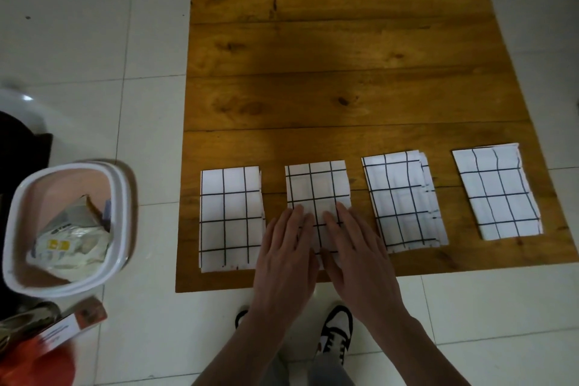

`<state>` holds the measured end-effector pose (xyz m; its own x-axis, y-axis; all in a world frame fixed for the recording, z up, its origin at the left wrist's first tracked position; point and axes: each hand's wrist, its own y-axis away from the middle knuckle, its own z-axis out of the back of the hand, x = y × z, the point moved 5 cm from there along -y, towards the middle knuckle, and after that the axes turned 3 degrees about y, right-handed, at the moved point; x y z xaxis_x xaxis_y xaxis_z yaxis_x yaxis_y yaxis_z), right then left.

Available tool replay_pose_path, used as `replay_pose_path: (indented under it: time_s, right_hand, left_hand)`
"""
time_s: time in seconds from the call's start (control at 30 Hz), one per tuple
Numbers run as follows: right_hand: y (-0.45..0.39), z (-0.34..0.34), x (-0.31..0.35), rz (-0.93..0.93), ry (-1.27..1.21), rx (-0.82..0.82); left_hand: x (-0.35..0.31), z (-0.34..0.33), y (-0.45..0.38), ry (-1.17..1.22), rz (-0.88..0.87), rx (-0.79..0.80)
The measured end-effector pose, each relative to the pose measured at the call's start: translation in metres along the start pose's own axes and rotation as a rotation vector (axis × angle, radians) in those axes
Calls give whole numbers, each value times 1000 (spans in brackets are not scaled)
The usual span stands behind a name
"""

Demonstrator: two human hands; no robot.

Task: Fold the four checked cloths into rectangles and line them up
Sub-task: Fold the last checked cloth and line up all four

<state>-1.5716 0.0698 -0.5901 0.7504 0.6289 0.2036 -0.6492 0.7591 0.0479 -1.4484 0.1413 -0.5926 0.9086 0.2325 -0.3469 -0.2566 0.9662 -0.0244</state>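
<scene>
Soft, light second checked cloth (318, 194): left hand (286, 247) and right hand (352, 244) press flat-fingered; lift by corners.

- The far part of the board (344, 50) is bare wood, open to a hand from any side.
- Four cloths lie in a row along the near edge: first (230, 216), second (316, 188), third (402, 200), fourth (496, 191), with strips of bare wood between them.
- Both hands, left (286, 257) and right (357, 255), lie flat on the second cloth, covering its near half.
- A bin (67, 226) stands on the floor left of the board, near the first cloth.
</scene>
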Motion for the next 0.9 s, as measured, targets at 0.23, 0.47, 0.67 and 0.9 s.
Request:
replay_pose_path:
  time_s: [0.23, 0.47, 0.67, 0.9]
  right_hand:
    - [-2, 13, -6, 9, 11, -15]
    - [5, 48, -44, -86, -77, -36]
    - [-4, 64, -103, -20, -47, 13]
    - [-16, 56, -163, 91, 13, 95]
  left_hand:
    - [-4, 2, -4, 14, -3, -34]
    - [-43, 9, -22, 57, -13, -22]
    - [-87, 1, -51, 98, 28, -26]
    - [-135, -27, -76, 90, 143, -21]
